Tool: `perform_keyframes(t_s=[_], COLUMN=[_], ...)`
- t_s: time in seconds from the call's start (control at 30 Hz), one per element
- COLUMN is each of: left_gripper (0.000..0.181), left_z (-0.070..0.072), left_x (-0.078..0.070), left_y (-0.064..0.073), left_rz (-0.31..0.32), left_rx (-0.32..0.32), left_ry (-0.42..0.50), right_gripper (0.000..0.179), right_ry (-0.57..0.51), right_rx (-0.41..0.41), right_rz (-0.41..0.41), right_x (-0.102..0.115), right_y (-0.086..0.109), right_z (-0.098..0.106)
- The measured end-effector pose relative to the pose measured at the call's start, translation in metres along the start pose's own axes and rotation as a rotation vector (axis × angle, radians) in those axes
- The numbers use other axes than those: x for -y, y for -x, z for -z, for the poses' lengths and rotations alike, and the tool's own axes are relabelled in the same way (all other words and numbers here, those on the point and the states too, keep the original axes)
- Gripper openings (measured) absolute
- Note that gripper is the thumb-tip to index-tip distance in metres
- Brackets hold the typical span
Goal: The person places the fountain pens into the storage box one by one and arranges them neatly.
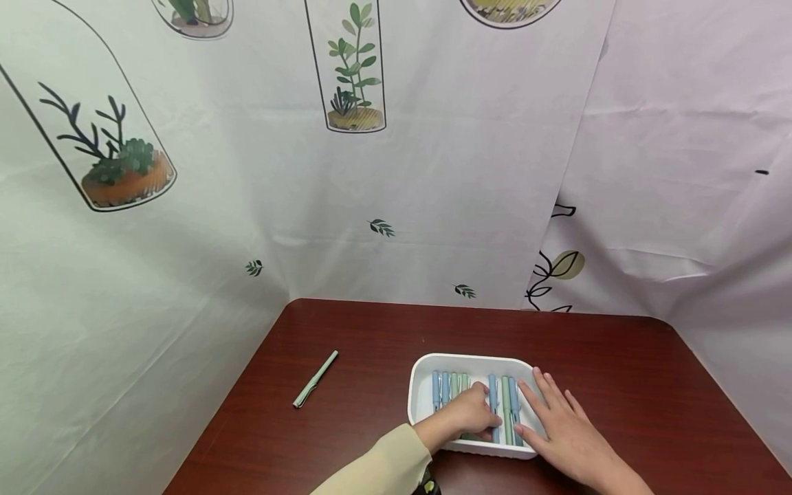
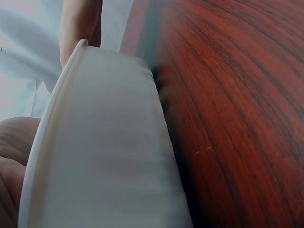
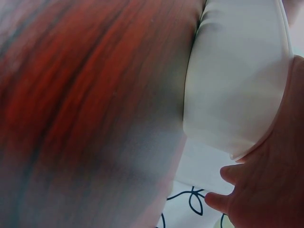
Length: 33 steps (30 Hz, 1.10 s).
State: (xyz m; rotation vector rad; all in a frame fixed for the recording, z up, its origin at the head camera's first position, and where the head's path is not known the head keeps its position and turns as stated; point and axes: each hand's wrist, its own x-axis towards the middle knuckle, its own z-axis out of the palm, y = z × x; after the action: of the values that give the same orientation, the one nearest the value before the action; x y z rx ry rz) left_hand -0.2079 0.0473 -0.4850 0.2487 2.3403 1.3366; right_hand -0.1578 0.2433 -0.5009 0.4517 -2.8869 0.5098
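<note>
A white tray (image 1: 473,449) stands on the table with a row of pens in it. Some are light blue, like the blue pen (image 1: 436,389) at the left end; others are pale green, such as the green pen (image 1: 507,409). My left hand (image 1: 471,412) reaches over the near rim, fingers bent down among the middle pens beside a blue pen (image 1: 493,392). Whether it pinches one is hidden. My right hand (image 1: 566,433) lies across the tray's right rim with fingers spread, holding no pen. Both wrist views show the tray's outer wall (image 2: 109,133) up close.
A single pale green pen (image 1: 315,379) with a clip lies on the dark red wooden table (image 1: 365,330), left of the tray. Behind the table hangs a white cloth (image 1: 433,206) printed with plants. A dark object (image 1: 428,484) shows under the left sleeve (image 1: 380,464).
</note>
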Motion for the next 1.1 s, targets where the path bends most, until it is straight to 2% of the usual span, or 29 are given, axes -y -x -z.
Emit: perform_keyframes(t_s=[0.23,0.47,0.53,0.73,0.8,0.9,1.1], left_gripper=[0.044,0.045,0.045,0.047,0.047,0.047,0.052], left_z=[-0.002,-0.002,-0.002,0.000,0.002,0.008,0.021], left_x=[0.001,-0.002,-0.003,-0.005,-0.005,-0.004,0.002], left_y=[-0.002,0.000,0.001,0.001,0.002,0.006,0.012], left_rz=[-0.003,-0.008,-0.009,-0.030,-0.045,-0.068,-0.108], left_rx=[0.004,0.009,0.002,-0.012,-0.011,-0.008,-0.007], left_ry=[-0.090,-0.058,-0.077,-0.263,-0.295,-0.299,-0.244], right_gripper=[0.077,0.077,0.077,0.077,0.077,0.077,0.078], right_ry=[0.009,0.004,0.005,0.008,0.005,0.000,0.003], right_rx=[-0.010,-0.002,0.001,0.004,0.000,-0.003,0.006], right_rz=[0.002,-0.004,-0.008,-0.006,-0.004,-0.004,-0.008], right_x=[0.000,0.001,0.001,0.002,0.002,0.002,0.001], right_y=[0.000,-0.001,-0.001,-0.001,0.000,-0.001,0.000], right_z=[0.000,-0.001,-0.001,0.000,0.000,0.000,0.000])
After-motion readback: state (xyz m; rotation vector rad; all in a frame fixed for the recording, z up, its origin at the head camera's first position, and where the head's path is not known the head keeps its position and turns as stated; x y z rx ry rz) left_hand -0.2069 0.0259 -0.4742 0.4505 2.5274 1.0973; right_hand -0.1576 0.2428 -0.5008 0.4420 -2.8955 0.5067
